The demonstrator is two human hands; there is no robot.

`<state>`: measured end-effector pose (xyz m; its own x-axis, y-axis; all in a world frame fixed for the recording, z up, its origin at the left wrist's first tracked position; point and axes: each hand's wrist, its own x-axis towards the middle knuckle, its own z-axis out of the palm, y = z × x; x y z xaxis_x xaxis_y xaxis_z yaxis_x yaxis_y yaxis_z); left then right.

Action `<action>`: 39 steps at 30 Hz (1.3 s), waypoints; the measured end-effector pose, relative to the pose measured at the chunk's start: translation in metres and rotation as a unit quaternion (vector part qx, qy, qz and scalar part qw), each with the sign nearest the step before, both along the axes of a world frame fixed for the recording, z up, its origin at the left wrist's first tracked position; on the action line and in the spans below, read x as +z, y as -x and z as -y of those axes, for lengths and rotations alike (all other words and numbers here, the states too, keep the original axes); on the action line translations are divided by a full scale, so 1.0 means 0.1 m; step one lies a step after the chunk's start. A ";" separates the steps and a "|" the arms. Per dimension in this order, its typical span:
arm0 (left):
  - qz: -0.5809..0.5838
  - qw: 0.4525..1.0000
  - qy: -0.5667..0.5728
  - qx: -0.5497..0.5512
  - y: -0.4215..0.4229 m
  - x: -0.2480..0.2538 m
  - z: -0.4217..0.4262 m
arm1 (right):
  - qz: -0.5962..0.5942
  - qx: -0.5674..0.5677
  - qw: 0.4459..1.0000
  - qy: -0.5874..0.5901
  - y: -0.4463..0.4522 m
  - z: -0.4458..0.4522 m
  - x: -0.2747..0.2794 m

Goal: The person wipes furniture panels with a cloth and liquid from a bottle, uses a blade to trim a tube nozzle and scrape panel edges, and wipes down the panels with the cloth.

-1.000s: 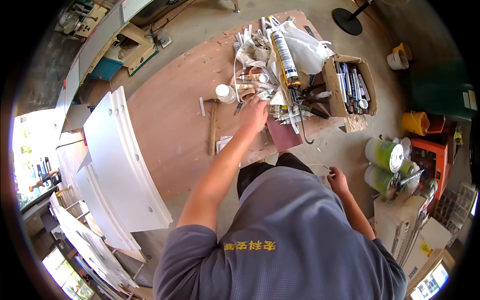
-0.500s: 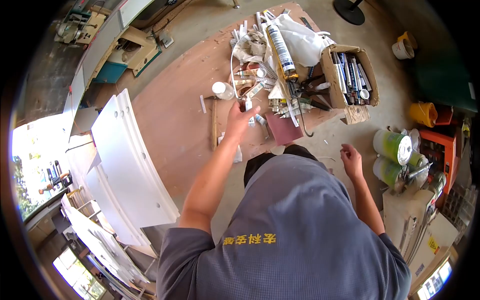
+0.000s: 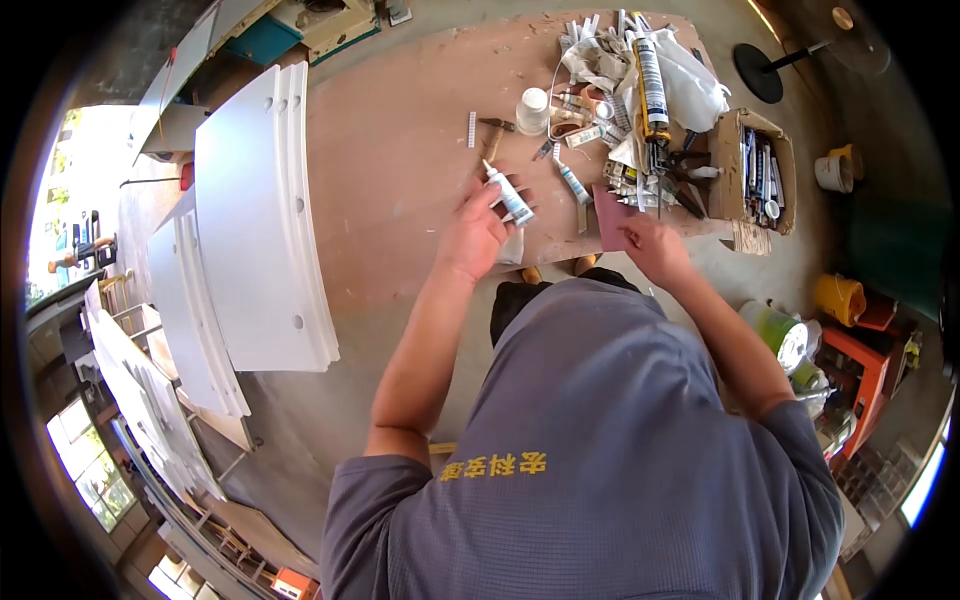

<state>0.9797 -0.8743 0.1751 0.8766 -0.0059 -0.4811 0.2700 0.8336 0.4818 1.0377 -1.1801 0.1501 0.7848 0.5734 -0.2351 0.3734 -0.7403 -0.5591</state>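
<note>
My left hand (image 3: pixel 480 226) is closed around a white tube with a pointed nozzle (image 3: pixel 510 198), the nozzle aimed up and to the left. Just beyond that hand, a hammer (image 3: pixel 494 137) lies on the table, its handle partly hidden by the tube and hand. My right hand (image 3: pixel 656 250) has curled fingers and reaches over the right edge of a dark red sheet that looks like sandpaper (image 3: pixel 607 215). Whether its fingertips pinch the sheet cannot be made out. Another tube (image 3: pixel 573 183) lies left of the sheet, near a white-capped jar (image 3: pixel 533 110).
A caulking gun with a cartridge (image 3: pixel 651 85) lies among rags, tubes and pliers on the brown table (image 3: pixel 400 150). At its right stands a cardboard box (image 3: pixel 730 165) of cartridges. White panels (image 3: pixel 255 220) lean at the left. Buckets (image 3: pixel 840 298) and a fan base (image 3: pixel 757 73) are at right.
My left hand has brought the tube left, away from the pile, and tilted it nozzle up. My right hand has moved from beside my body to the red sheet. The view has shifted.
</note>
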 end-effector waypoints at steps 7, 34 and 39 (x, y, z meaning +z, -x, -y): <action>-0.090 0.993 -0.042 0.068 0.73 -0.28 -0.24 | 0.167 0.181 0.957 0.153 0.08 -0.35 -0.48; -0.159 0.941 -0.140 0.264 1.90 -0.28 1.71 | -0.142 0.051 0.941 -0.303 0.04 -0.35 -0.38; -0.237 0.880 -0.375 0.167 1.37 0.36 1.85 | -0.526 -0.034 0.750 -0.400 0.13 -0.14 0.11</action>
<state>0.8426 -1.0598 0.2114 0.4695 0.6894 -0.5517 0.3893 0.3991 0.8301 1.0250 -1.1657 0.1614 0.4406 0.8282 -0.3463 -0.6080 -0.0085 -0.7939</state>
